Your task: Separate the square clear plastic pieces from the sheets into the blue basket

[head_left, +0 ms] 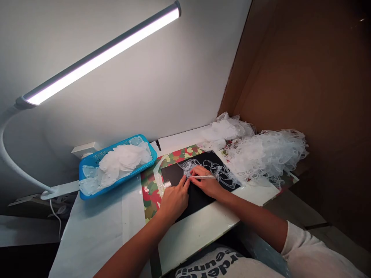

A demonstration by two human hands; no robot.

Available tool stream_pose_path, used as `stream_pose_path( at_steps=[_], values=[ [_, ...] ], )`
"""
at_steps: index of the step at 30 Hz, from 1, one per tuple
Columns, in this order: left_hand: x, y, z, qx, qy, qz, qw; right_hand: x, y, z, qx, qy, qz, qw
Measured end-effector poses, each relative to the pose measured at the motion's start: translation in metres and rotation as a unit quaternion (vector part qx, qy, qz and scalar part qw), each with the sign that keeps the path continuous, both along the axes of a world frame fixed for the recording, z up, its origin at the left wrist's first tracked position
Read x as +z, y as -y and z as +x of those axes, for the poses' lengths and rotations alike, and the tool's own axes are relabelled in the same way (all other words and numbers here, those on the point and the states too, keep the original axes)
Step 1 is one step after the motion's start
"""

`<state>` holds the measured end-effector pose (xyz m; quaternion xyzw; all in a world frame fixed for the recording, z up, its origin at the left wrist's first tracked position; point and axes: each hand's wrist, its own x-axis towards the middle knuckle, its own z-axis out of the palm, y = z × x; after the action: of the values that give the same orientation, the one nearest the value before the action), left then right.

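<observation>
A sheer white piece of fabric with cord-like trim (223,174) lies spread on a black mat (171,174). My right hand (207,184) pinches a thin white pen-like stick (206,177), its tip down at the left part of the fabric. Beside that tip, my left hand (174,197) rests with fingers stretched forward, fingertips touching the fabric's edge. Small round pale spots show on the fabric near the fingers; what they are is too small to tell.
A blue basket (118,183) at the left holds sheer white pieces. Fluffy heaps of white trimmed fabric (268,154) and more white fabric (226,129) lie at the right and back. A lit lamp (104,54) hangs overhead. Brown cardboard (301,77) stands right.
</observation>
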<state>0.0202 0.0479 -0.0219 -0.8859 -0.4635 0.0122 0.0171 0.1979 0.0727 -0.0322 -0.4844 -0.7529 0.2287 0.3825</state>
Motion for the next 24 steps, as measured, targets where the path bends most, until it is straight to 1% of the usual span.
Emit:
stream_pose_path(
  at_steps=[4,9,14,16,18,20,21,22,23,24],
  values=[
    [-0.001,-0.001,-0.001,0.001,0.005,-0.005,1.000,-0.001,0.001,-0.001,-0.001,0.002,-0.001,1.000],
    [-0.002,-0.001,0.000,-0.004,0.004,0.003,1.000,-0.002,0.000,-0.001,-0.004,0.027,0.011,1.000],
    [-0.004,-0.001,0.000,-0.011,-0.006,0.008,1.000,-0.003,0.004,0.005,0.026,0.047,0.006,0.999],
    [-0.004,-0.002,-0.001,-0.014,-0.007,0.003,1.000,-0.006,0.005,0.002,0.029,0.075,0.027,0.996],
    [-0.005,-0.002,-0.001,-0.012,-0.007,0.000,1.000,-0.009,0.004,-0.002,0.031,0.125,0.061,0.990],
    [-0.006,-0.003,-0.001,-0.011,-0.011,-0.002,1.000,-0.008,-0.001,0.001,0.041,0.155,0.073,0.984],
    [-0.006,-0.002,-0.001,-0.012,-0.015,-0.002,1.000,-0.005,-0.005,0.007,0.035,0.145,0.068,0.986],
    [-0.007,-0.002,-0.001,-0.014,-0.017,-0.003,1.000,-0.001,-0.010,0.017,0.012,0.118,0.059,0.991],
    [-0.008,-0.001,-0.001,-0.017,-0.018,-0.003,1.000,0.004,-0.016,0.030,-0.022,0.075,0.049,0.996],
    [-0.009,0.000,-0.001,-0.021,-0.019,-0.003,1.000,0.009,-0.021,0.045,-0.083,0.019,0.038,0.996]
  ],
)
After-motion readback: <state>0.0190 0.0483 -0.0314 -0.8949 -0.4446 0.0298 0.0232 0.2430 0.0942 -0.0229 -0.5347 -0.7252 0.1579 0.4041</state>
